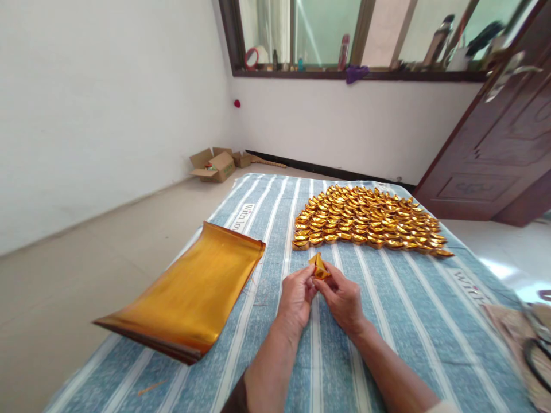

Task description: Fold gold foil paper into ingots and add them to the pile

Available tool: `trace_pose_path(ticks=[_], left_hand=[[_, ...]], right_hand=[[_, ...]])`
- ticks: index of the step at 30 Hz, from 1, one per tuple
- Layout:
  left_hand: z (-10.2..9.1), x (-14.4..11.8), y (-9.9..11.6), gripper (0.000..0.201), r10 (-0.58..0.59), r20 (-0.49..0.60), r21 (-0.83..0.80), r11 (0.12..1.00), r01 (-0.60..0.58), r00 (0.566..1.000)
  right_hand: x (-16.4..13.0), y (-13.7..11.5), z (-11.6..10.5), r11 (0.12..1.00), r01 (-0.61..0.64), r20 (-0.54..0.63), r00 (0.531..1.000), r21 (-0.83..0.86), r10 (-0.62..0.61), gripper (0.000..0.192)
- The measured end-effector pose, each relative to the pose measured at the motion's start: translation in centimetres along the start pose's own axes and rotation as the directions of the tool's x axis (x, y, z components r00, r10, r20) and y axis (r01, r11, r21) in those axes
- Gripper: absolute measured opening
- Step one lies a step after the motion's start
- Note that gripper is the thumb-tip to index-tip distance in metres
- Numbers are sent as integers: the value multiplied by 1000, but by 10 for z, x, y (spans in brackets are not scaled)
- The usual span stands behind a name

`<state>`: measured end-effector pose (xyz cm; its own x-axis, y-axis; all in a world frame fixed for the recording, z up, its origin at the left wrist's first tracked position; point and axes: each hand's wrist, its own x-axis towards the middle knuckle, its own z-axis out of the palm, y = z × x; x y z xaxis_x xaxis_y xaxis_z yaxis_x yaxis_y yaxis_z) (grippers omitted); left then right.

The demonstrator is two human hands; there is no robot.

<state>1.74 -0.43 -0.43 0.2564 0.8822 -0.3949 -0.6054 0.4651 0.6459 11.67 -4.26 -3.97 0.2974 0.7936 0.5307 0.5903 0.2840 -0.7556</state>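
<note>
Between my two hands, above the middle of the table, is a small folded gold paper ingot [319, 267]. My left hand [298, 291] pinches its left side, and my right hand [343, 291] grips its right side with thumb and fingers. The fingertips cover part of its lower edge. Just beyond my hands, many finished-looking gold paper ingots [365, 221] sit packed in close rows. A stack of flat gold foil sheets [189, 281] lies to the left, its near edge curling up.
A blue and white striped cloth [258, 338] covers the table. Scissors [536, 338] lie at the right edge on a brown piece [508, 332]. An open cardboard box [215, 166] stands on the floor, far left. A wooden door [491, 143] is at right.
</note>
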Motion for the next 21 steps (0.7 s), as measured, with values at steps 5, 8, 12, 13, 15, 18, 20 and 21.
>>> trace_pose_path(ticks=[5, 8, 12, 13, 15, 18, 20, 21], left_hand=[[-2, 0, 0, 17, 14, 82, 67, 998, -20, 996], [-1, -1, 0, 20, 38, 126, 90, 995, -50, 991], [1, -4, 1, 20, 41, 163, 98, 993, -58, 986], [2, -5, 2, 19, 31, 162, 100, 994, -48, 986], [2, -6, 2, 15, 3, 147, 93, 996, -17, 989], [2, -5, 1, 10, -36, 111, 67, 997, 28, 993], [0, -3, 1, 8, -46, 91, 51, 998, 41, 995], [0, -2, 1, 8, -48, 81, 43, 998, 45, 996]], right_hand=[[0, 0, -1, 1000, -5, -19, 1000, 4, 5, 35], [0, -1, -2, 1000, 0, -17, 1000, 4, 0, 35], [1, -1, -4, 1000, -5, -23, 1000, -10, 5, 34], [1, -1, -4, 1000, -6, -22, 1000, -16, 6, 34], [1, -1, -4, 1000, -8, -16, 1000, -26, 8, 33], [1, 0, -4, 1000, -21, 12, 1000, -21, 21, 32], [1, -1, -5, 1000, -27, 33, 999, -3, 27, 34], [1, -1, -5, 1000, -25, 42, 999, 5, 25, 34]])
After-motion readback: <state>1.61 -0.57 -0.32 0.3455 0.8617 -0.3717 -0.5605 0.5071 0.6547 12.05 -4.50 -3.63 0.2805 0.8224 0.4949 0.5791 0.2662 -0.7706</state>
